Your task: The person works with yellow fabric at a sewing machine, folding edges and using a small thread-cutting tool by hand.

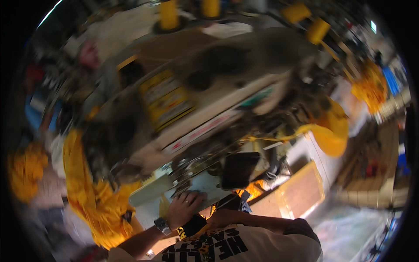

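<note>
Motion blurs most of the head view. My left hand (185, 208), with a ring on a finger and a watch (163, 226) at the wrist, lies on the pale flat work surface (152, 191) of a large grey-beige machine (218, 94). Its fingers look stretched out, with nothing visible in them. My right hand (214, 217) reaches across close to my shirt; its fingers are mostly hidden. Beside both hands is a black item with yellow print (192, 226), and another dark item (229, 203) sits just beyond. A dark rectangular plate (240, 170) stands beyond the hands.
Yellow cloth (94, 205) hangs at the left of the machine; another yellow piece (329, 135) hangs at its right. A brown board (299, 192) lies at the near right. Yellow bundles (371, 87) and stacked brown material (371, 161) are farther right. Yellow cones (169, 15) stand at the back.
</note>
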Motion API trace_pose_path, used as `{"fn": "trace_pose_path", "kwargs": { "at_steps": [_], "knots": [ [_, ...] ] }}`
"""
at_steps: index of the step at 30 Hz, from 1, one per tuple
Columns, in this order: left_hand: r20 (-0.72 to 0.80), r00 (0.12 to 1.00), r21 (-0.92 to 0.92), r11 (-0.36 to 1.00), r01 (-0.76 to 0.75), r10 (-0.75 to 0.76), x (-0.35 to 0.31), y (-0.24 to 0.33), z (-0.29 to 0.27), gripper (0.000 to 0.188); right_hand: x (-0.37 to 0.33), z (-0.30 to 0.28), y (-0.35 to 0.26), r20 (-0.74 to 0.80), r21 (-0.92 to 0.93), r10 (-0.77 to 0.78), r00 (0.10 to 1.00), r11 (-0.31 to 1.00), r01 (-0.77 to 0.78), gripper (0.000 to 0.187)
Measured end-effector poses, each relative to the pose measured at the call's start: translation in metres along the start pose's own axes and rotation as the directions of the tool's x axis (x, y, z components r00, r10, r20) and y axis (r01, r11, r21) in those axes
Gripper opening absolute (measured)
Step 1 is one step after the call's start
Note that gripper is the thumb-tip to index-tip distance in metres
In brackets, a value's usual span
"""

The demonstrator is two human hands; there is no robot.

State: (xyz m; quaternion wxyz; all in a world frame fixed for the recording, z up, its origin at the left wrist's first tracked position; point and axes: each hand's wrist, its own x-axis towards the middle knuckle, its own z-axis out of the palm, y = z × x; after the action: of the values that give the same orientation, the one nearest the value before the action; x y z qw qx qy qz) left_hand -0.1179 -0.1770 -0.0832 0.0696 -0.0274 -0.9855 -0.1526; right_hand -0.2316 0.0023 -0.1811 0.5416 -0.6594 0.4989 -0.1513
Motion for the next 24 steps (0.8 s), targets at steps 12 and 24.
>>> {"fn": "trace_pose_path", "kwargs": {
  "at_steps": [12, 24],
  "knots": [
    [-0.718, 0.568, -0.214, 0.905, 0.369, -0.401, -0.098, 0.089, 0.008, 0.041, 0.072, 0.035, -0.018, -0.021, -0.047, -0.509, 0.861, 0.86, 0.507, 0.023],
    [-0.1, 0.397, -0.758, -0.189, -0.625, -0.912, -0.169, 0.138, 0.054, 0.022, 0.136, 0.013, -0.246, -0.103, 0.49, -0.34, 0.935, 0.8, 0.346, 0.022]
  ]
}}
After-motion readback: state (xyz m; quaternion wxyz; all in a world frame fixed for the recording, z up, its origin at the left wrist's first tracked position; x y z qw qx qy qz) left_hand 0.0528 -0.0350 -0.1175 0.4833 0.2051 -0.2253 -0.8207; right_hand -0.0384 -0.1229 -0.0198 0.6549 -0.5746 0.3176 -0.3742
